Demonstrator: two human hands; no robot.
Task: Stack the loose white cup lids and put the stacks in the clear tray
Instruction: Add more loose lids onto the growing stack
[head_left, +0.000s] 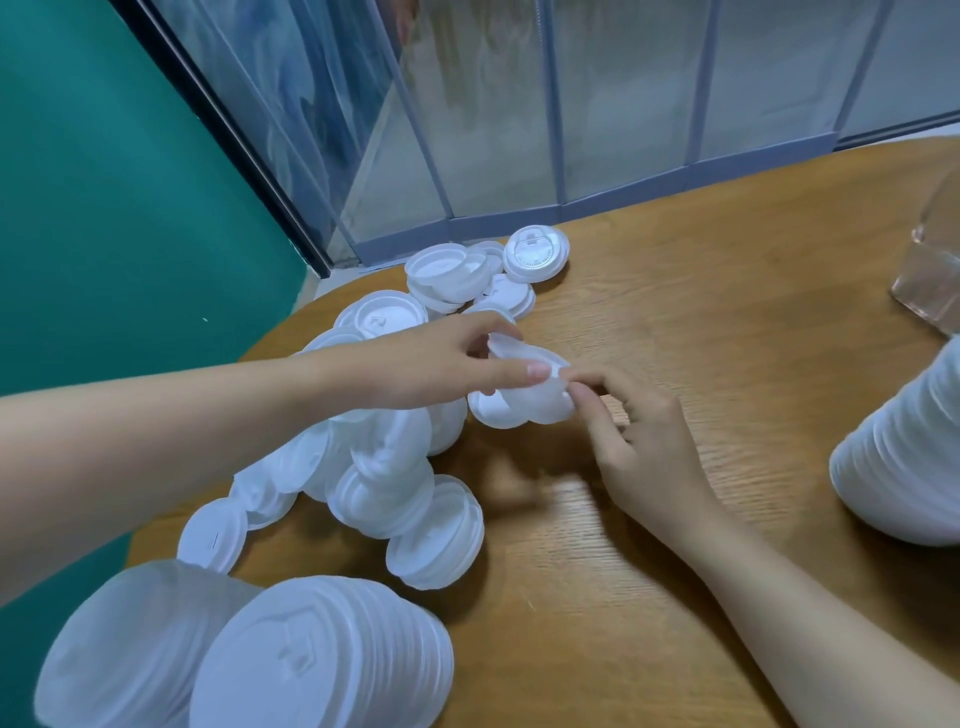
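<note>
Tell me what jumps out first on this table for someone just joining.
Both hands meet mid-table: the left hand and right hand pinch a small stack of lids between their fingers. A jumble of loose white lids sprawls to the left, tall finished stacks lie near, and the clear tray sits far right.

Clear tray (930, 270) and right-hand stack (904, 457) — both cropped (right edge).

Loose lids (395, 467) lie left on the table (701, 312), the tray (930, 270) far right
</note>
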